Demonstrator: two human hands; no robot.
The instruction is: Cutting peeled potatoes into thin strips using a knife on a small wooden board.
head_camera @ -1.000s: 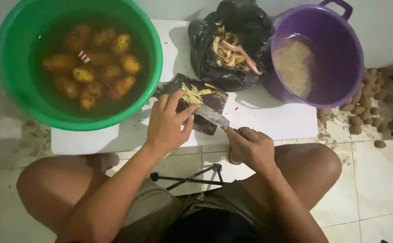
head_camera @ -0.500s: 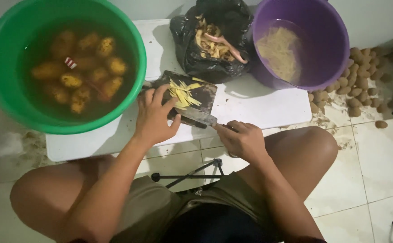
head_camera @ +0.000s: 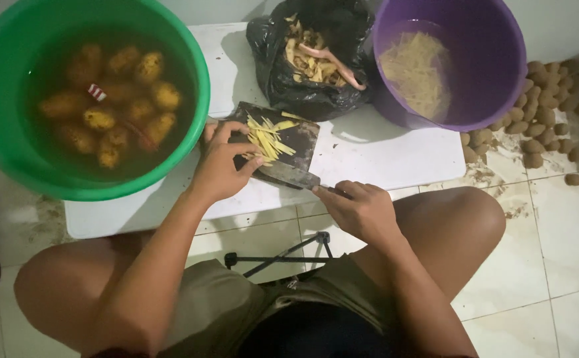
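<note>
While the right hand grips a knife
Left hand presses fingers together on potato strips, beside the blade

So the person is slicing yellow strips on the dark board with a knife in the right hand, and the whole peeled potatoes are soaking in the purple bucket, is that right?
Not quite. The head view shows the whole peeled potatoes soaking in the green bucket; the purple bucket holds cut strips. The rest stands: the right hand holds the knife at the yellow strips on the dark board.
</note>
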